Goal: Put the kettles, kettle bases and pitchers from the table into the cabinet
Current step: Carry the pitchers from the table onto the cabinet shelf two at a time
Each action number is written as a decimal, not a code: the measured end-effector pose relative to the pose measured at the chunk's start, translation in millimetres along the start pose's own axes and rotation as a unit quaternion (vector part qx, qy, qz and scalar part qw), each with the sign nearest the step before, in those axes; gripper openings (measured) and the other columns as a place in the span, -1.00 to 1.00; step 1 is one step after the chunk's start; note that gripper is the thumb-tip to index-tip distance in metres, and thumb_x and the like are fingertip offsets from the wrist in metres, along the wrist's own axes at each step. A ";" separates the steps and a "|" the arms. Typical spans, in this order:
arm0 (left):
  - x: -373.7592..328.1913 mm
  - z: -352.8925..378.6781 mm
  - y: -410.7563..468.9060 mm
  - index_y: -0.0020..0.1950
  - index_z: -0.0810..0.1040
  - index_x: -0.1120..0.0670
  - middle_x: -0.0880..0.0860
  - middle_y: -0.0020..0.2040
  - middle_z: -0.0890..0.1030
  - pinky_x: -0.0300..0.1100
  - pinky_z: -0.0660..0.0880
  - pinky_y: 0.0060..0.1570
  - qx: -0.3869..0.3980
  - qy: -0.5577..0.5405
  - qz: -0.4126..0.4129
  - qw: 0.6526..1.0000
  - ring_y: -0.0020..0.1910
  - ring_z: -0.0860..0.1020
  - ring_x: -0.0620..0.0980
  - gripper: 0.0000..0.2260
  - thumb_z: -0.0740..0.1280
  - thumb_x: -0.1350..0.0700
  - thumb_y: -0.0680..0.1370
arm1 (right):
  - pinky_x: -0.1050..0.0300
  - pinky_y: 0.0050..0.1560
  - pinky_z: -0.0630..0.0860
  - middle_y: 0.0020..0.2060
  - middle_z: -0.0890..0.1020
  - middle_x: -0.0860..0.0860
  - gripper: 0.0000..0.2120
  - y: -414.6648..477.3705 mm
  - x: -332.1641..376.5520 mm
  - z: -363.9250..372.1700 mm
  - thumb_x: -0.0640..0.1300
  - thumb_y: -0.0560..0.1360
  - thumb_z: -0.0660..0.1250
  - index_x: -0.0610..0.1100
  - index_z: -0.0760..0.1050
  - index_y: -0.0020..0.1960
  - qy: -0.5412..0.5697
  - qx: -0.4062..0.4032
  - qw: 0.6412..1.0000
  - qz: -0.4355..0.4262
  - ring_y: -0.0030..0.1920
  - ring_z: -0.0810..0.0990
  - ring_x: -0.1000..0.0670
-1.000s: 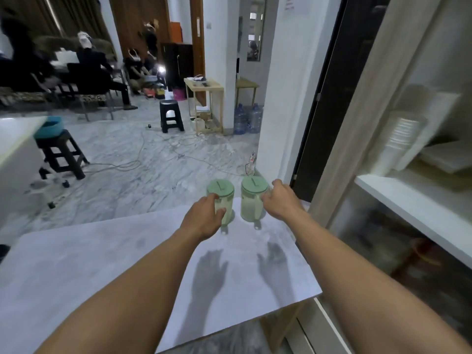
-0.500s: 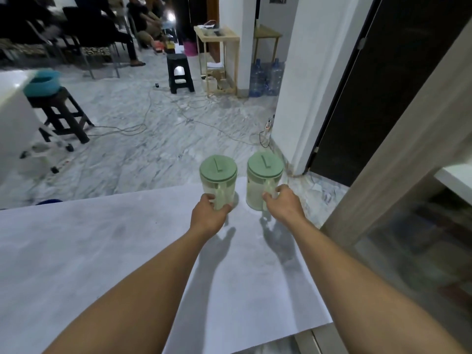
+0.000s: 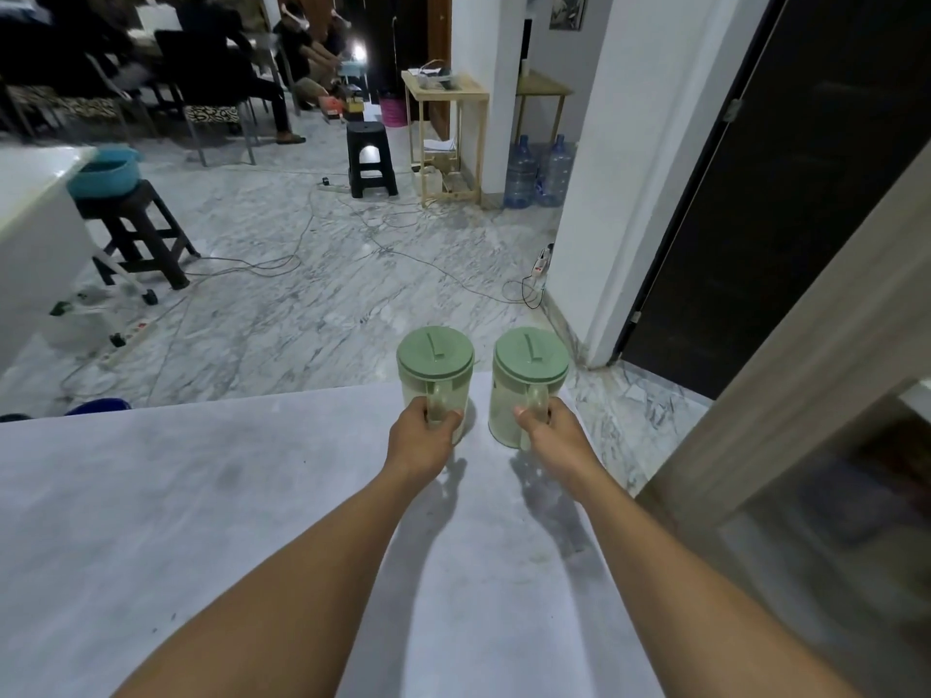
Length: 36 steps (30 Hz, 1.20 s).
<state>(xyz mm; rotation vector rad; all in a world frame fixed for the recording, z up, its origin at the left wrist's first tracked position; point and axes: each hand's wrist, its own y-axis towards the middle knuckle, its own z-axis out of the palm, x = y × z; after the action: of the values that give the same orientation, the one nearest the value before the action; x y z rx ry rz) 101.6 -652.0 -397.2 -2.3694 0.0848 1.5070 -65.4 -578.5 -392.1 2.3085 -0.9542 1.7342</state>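
left hand (image 3: 420, 440) gripping left pitcher (image 3: 436, 375), right hand (image 3: 551, 435) gripping right pitcher (image 3: 529, 380)

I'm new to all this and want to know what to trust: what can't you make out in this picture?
All in the head view:
- Handles: the left hand grips the left pitcher, the right hand grips the right pitcher; curled fingers cover most of both handles.
- Left pitcher's base: behind the left hand, so whether it rests on the table or is lifted, cannot tell.
- Inside of the cabinet: blurred, cut off by the right edge.
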 end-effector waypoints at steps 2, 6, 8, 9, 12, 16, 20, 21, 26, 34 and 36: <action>-0.6 -4.5 -3.3 0.19 0.54 0.09 0.04 0.09 0.63 -0.01 0.54 0.12 0.002 -0.005 0.003 1.000 0.08 0.59 0.09 -0.71 0.36 -0.05 0.56 | 0.01 0.22 0.48 0.13 0.60 0.01 -0.70 -5.6 0.8 -3.0 0.01 0.62 0.31 -0.09 0.45 0.30 0.008 0.000 1.000 0.001 0.15 0.58 -0.04; -10.5 -21.8 -16.2 0.20 0.53 0.08 0.04 0.11 0.61 0.03 0.54 0.15 0.014 0.003 0.014 1.000 0.09 0.58 0.08 -0.70 0.35 -0.06 0.57 | 0.04 0.16 0.48 0.12 0.59 0.00 -0.71 -23.0 11.6 -10.2 -0.01 0.63 0.30 -0.08 0.44 0.30 0.018 -0.001 1.000 -0.001 0.13 0.57 -0.04; -19.9 -33.9 -23.9 0.24 0.52 0.08 0.04 0.13 0.60 0.04 0.52 0.19 0.019 0.004 0.023 1.000 0.12 0.57 0.09 -0.68 0.35 -0.07 0.57 | 0.02 0.16 0.49 0.13 0.59 -0.01 -0.69 -34.1 22.8 -15.4 0.01 0.63 0.30 -0.09 0.44 0.31 0.009 -0.005 1.000 -0.003 0.12 0.57 -0.04; -25.8 -40.1 -27.3 0.25 0.52 0.08 0.04 0.14 0.60 0.05 0.52 0.19 0.021 0.005 0.028 0.999 0.12 0.57 0.09 -0.67 0.35 -0.08 0.57 | -0.02 0.18 0.50 0.15 0.59 -0.02 -0.68 -39.0 28.8 -18.4 0.02 0.62 0.31 -0.09 0.45 0.31 0.004 -0.009 1.000 -0.006 0.14 0.57 -0.05; -42.8 -64.1 -45.2 0.26 0.51 0.08 0.04 0.15 0.60 0.05 0.51 0.21 0.028 0.001 0.049 0.998 0.14 0.56 0.09 -0.66 0.34 -0.08 0.57 | -0.09 0.23 0.52 0.17 0.60 -0.05 -0.64 -64.3 52.7 -27.4 0.06 0.61 0.31 -0.10 0.47 0.32 -0.004 -0.027 1.000 -0.011 0.16 0.57 -0.08; -63.9 -96.2 -70.3 0.26 0.51 0.09 0.06 0.15 0.59 0.02 0.50 0.17 0.043 0.002 0.080 0.996 0.12 0.56 0.10 -0.67 0.32 -0.07 0.59 | -0.18 0.29 0.51 0.15 0.60 -0.08 -0.68 -104.3 82.1 -37.8 0.11 0.58 0.31 -0.08 0.51 0.20 -0.010 -0.047 0.999 -0.005 0.16 0.57 -0.10; -83.1 -129.3 -102.5 0.25 0.52 0.11 0.09 0.15 0.61 0.06 0.50 0.20 0.079 -0.007 0.123 0.989 0.12 0.57 0.12 -0.67 0.33 -0.06 0.59 | -0.22 0.28 0.52 0.08 0.63 -0.06 -0.76 -160.7 111.2 -41.8 0.09 0.58 0.30 -0.09 0.54 0.06 -0.003 -0.080 0.997 -0.009 0.14 0.59 -0.11; -87.9 -137.1 -112.3 0.25 0.53 0.11 0.09 0.15 0.61 0.07 0.50 0.21 0.091 -0.008 0.133 0.987 0.13 0.57 0.12 -0.67 0.34 -0.07 0.58 | -0.20 0.27 0.53 0.07 0.62 -0.05 -0.75 -178.5 118.9 -41.8 0.07 0.59 0.30 -0.11 0.54 0.08 -0.001 -0.088 0.996 -0.008 0.14 0.59 -0.11; -100.7 -173.9 -168.0 0.20 0.58 0.08 0.08 0.11 0.64 0.08 0.54 0.18 0.149 -0.001 0.189 0.971 0.10 0.60 0.11 -0.67 0.36 -0.09 0.54 | -0.12 0.22 0.53 0.16 0.62 -0.08 -0.71 -275.1 144.7 -36.9 0.01 0.63 0.27 -0.12 0.52 0.26 0.035 -0.145 0.989 0.000 0.18 0.58 -0.12; -121.3 -217.1 -274.5 0.12 0.59 0.10 0.10 0.04 0.66 0.12 0.56 0.17 0.245 0.004 0.252 0.936 0.06 0.62 0.11 -0.71 0.39 -0.06 0.52 | -0.23 0.26 0.52 0.15 0.60 -0.07 -0.74 -433.3 165.5 -54.2 0.03 0.61 0.31 -0.08 0.50 0.22 0.058 -0.253 0.966 0.012 0.21 0.57 -0.13; -124.9 -219.5 -299.2 0.05 0.59 0.05 0.08 0.02 0.66 0.18 0.56 0.17 0.270 0.009 0.266 0.925 0.06 0.62 0.11 -0.75 0.39 -0.08 0.50 | -0.27 0.28 0.50 0.16 0.60 -0.09 -0.68 -472.6 165.0 -62.7 0.03 0.59 0.32 -0.10 0.50 0.27 0.073 -0.276 0.958 0.022 0.22 0.57 -0.17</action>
<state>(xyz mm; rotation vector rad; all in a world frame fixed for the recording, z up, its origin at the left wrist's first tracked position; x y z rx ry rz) 305.0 -452.6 -128.5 -1.9777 1.0789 1.4206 159.7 -242.9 -90.1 1.7911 -1.2680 1.3923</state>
